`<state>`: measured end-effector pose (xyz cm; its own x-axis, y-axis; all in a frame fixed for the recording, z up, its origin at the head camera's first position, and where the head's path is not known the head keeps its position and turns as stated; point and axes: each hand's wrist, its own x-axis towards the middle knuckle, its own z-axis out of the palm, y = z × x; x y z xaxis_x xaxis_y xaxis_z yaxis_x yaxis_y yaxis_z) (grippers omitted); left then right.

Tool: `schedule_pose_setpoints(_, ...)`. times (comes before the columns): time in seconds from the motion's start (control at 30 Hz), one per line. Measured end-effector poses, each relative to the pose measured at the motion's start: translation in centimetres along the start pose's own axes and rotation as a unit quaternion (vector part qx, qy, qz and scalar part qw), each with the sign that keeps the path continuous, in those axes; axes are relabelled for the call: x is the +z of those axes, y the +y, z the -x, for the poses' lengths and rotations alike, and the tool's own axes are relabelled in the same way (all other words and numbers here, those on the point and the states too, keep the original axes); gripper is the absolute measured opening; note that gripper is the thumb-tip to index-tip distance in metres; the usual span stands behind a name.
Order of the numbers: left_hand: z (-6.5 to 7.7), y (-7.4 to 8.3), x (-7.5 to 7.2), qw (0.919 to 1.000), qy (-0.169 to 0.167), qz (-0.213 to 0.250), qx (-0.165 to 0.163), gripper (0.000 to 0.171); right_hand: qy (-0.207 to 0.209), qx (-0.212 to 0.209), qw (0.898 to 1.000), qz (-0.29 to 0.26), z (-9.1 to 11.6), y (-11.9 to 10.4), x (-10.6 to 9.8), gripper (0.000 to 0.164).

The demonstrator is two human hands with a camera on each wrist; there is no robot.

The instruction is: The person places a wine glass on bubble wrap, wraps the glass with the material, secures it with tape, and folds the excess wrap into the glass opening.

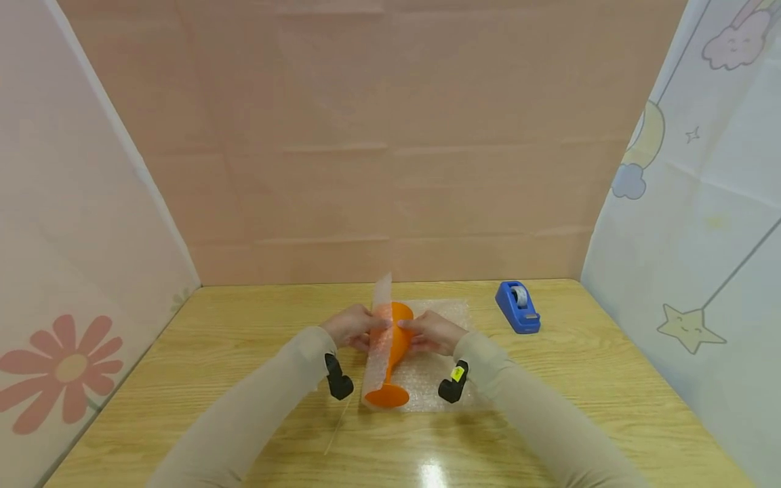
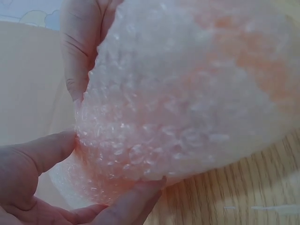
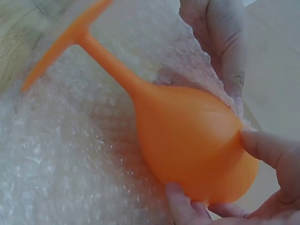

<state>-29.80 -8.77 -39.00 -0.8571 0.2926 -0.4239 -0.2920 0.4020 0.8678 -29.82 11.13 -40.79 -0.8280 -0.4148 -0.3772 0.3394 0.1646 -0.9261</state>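
Observation:
An orange wine glass (image 3: 192, 136) lies on its side on a sheet of bubble wrap (image 1: 427, 390), its round foot (image 1: 388, 396) toward me. One flap of the wrap (image 2: 154, 103) is folded up over the glass's left side. My left hand (image 1: 356, 327) pinches that flap against the bowl, thumb on top and fingers beneath. From the right, my right hand (image 1: 434, 332) grips the bowl, with the thumb near its rim and the fingers around its underside. The wrap's folded part partly hides the bowl in the head view.
A blue tape dispenser (image 1: 518, 308) with a roll of tape stands at the back right of the wooden table (image 1: 244, 318). A thin pale strip (image 1: 337, 427) lies in front of the wrap's left side. Printed panels flank the table, and a pinkish backdrop (image 1: 390, 169) closes the back.

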Motion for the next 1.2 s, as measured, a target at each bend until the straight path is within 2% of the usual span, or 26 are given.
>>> schedule_pose_setpoints(0.2, -0.1, 0.2, 0.5, 0.9994, 0.022, -0.027, 0.004, 0.035, -0.043, -0.007, 0.998, -0.048, -0.1, 0.7, -1.0, 0.042)
schedule_pose_setpoints(0.43, 0.3, 0.9, 1.2, 0.9972, 0.050, -0.056, 0.007, 0.042, -0.040, 0.016, 0.995, -0.087, -0.3, 1.0, -1.9, 0.039)
schedule_pose_setpoints(0.77, 0.7, 1.3, 1.8, 0.9964, 0.049, -0.065, 0.025, 0.048, -0.053, 0.034, 0.992, -0.105, -0.6, 1.4, -2.7, 0.039)
schedule_pose_setpoints(1.03, 0.8, 1.4, 1.8, 0.9958, 0.044, -0.074, 0.033, 0.048, -0.047, 0.036, 0.994, -0.092, -0.4, 1.2, -2.7, 0.042)
schedule_pose_setpoints(1.2, 0.8, 1.3, 1.7, 0.9960, 0.046, -0.069, 0.033, 0.047, -0.012, 0.050, 0.998, -0.033, -0.1, 0.3, -2.5, 0.038)
